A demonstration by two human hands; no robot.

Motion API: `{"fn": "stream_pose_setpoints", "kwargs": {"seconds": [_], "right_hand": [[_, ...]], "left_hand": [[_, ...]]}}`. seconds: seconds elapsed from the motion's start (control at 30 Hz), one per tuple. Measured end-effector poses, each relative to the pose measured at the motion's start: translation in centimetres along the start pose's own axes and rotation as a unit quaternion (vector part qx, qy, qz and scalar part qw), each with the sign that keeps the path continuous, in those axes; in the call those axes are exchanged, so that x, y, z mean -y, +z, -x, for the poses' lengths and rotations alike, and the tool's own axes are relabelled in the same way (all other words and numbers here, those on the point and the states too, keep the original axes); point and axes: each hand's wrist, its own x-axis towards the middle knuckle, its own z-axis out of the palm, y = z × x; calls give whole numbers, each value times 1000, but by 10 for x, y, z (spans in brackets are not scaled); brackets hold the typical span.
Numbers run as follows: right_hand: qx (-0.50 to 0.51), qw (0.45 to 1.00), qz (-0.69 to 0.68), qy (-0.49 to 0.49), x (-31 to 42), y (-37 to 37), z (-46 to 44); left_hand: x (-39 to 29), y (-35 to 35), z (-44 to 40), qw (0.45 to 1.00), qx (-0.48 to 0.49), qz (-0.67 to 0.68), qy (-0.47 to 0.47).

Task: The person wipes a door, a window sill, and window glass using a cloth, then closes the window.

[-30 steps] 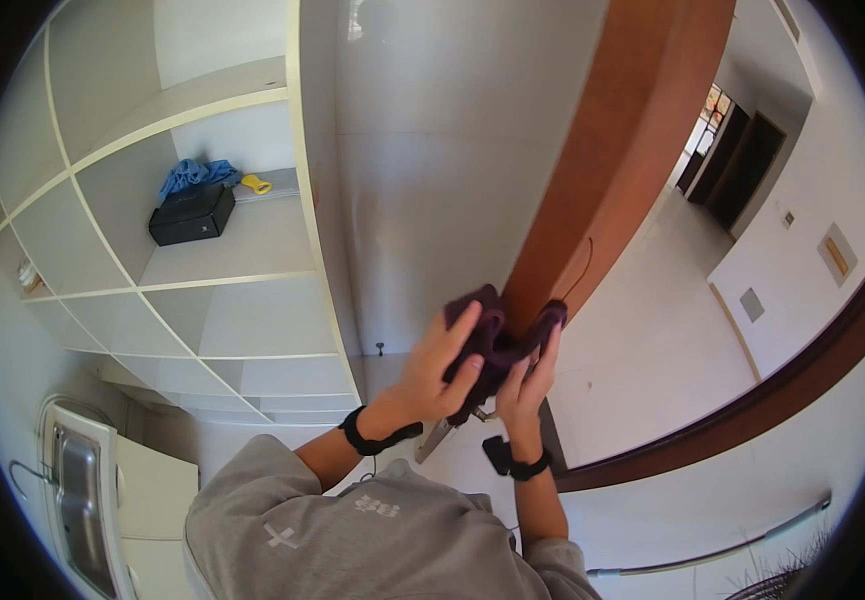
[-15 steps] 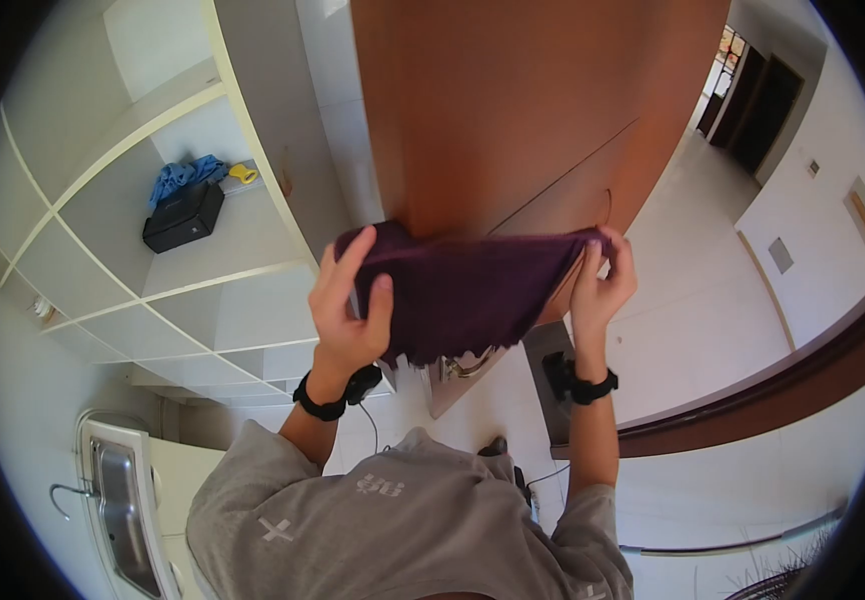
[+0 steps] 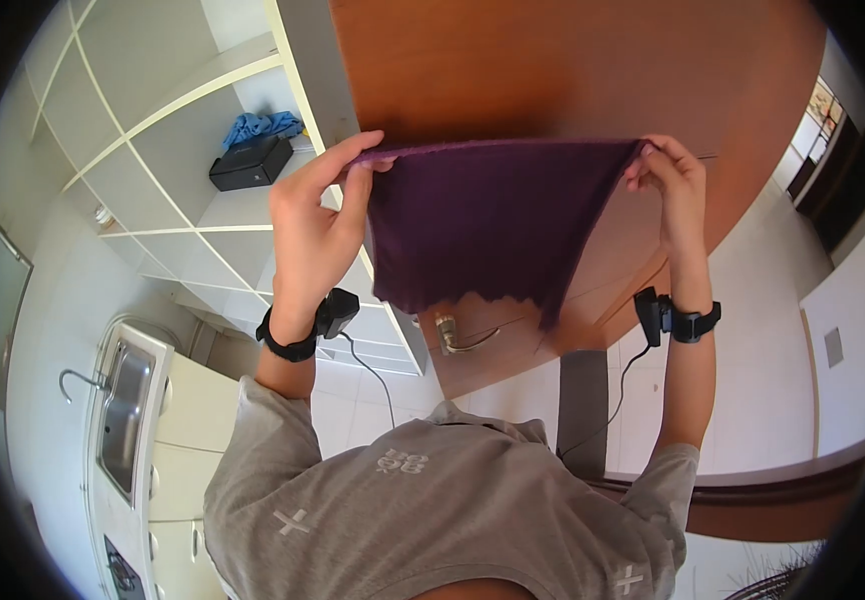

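Cloth (image 3: 488,220) is hanging between left hand (image 3: 315,225) and right hand (image 3: 681,195), each pinching upper corner; long edge is running sideways before brown door (image 3: 433,60).

Door (image 3: 453,60) cut off by top edge, partly hidden behind purple cloth (image 3: 498,215); stove (image 3: 122,573) cut off at bottom edge; shirt print (image 3: 403,463) too small to read.

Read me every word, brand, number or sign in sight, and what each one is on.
No word or number is clear enough to read.
"+": white cross marks, one near each shoulder of the grey short-sleeved T-shirt.
White print on its chest: too blurred.
Black rectangular box: any marking too small.
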Motion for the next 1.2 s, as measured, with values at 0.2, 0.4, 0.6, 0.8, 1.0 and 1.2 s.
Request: {"fn": "stream_pose_setpoints", "kwargs": {"seconds": [0.2,0.4,0.6,0.8,1.0,1.2], "right_hand": [[45,995,78,-38,8,-32,-28],[50,987,136,-72,-3,-76,-66],[25,982,158,-98,-27,-110,-94],[-2,978,170,-117,-42,-131,-125],[-9,984,147,-99,-37,-141,-137],[9,982,151,-109,-37,-153,-126]], "left_hand": [[-7,14,-46,992,88,5,-94],[0,38,-85,981,148,-10,-126],[0,65,-99,981,139,19,-136],[4,91,-119,974,160,14,-159],[2,103,-131,971,159,20,-178],[7,114,-143,972,142,5,-186]]}}
